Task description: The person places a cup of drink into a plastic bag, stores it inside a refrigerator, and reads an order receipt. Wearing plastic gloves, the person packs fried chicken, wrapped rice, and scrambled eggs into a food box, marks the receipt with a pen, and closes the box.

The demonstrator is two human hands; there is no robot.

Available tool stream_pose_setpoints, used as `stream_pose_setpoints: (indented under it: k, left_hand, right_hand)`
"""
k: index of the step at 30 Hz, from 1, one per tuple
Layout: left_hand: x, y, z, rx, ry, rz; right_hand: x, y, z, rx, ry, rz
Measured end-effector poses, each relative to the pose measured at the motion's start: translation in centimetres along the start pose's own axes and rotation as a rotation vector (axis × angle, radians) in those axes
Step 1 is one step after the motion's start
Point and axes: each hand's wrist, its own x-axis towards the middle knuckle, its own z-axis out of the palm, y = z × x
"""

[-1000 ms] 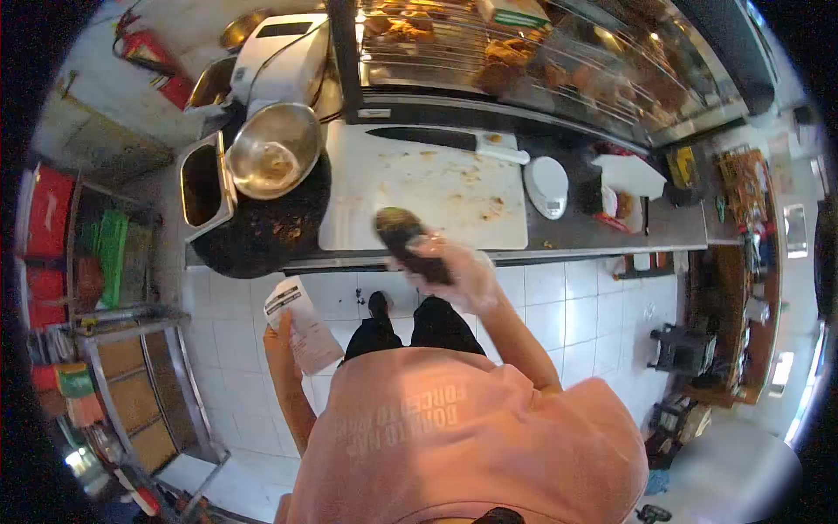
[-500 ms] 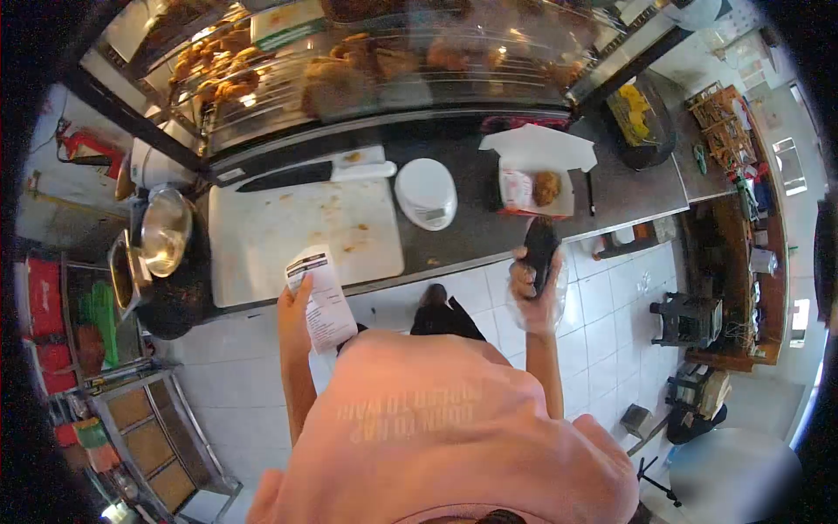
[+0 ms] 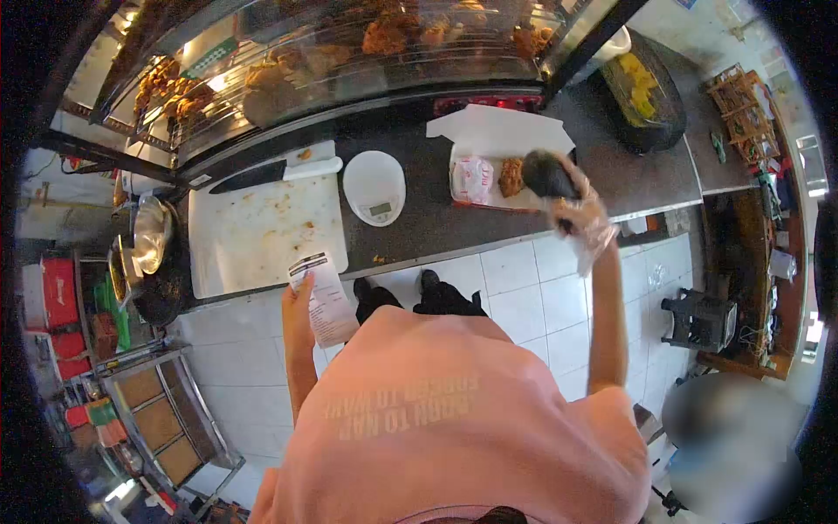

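Observation:
A printed paper receipt (image 3: pixel 325 310) is pinched in my left hand (image 3: pixel 299 295), just off the counter's front edge. In a clear plastic glove, my right hand (image 3: pixel 585 211) is wrapped around a dark, elongated object (image 3: pixel 548 175) with a rounded end; its exact kind is unclear. That object is tilted over the right side of an open white takeaway box (image 3: pixel 506 128). Inside the box lie a piece of fried chicken (image 3: pixel 511 177) and a red-and-white printed paper packet (image 3: pixel 473 181). The dark object and my hand cover the box's right corner.
Left of the box are a white kitchen scale (image 3: pixel 374 183), a white cutting board (image 3: pixel 262 240) and a large black knife (image 3: pixel 253 178). A heated display case (image 3: pixel 349 100) runs along the back. Metal bowls (image 3: pixel 153 231) stand left; a dark container (image 3: pixel 668 131) with yellow contents stands right.
My right hand has risen and moved forward and right with the dark object, from in front of the box to over its right side. My left hand still holds the receipt. The view has shifted.

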Motion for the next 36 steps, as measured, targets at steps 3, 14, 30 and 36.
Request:
stream_pose_setpoints:
  k: [3, 14, 30, 36]
  left_hand:
    - [0.3, -1.7, -1.0, 0.01, -0.078, -0.042]
    - [-2.5, -3.0, -0.9, 0.034, -0.026, -0.041]
    - [-4.5, -4.7, -3.2, -0.213, 0.031, -0.032]
    - [-4.9, -4.3, -3.9, -0.185, 0.129, -0.079]
  right_hand:
    - [2.2, -2.3, -2.9, 0.068, -0.227, -0.18]
    - [7.3, 4.7, 1.8, -1.596, -0.008, -0.208]
    - [4.7, -6.3, 5.0, -1.461, 0.048, -0.117]
    - [9.1, 7.7, -2.7, -0.491, 0.215, -0.03]
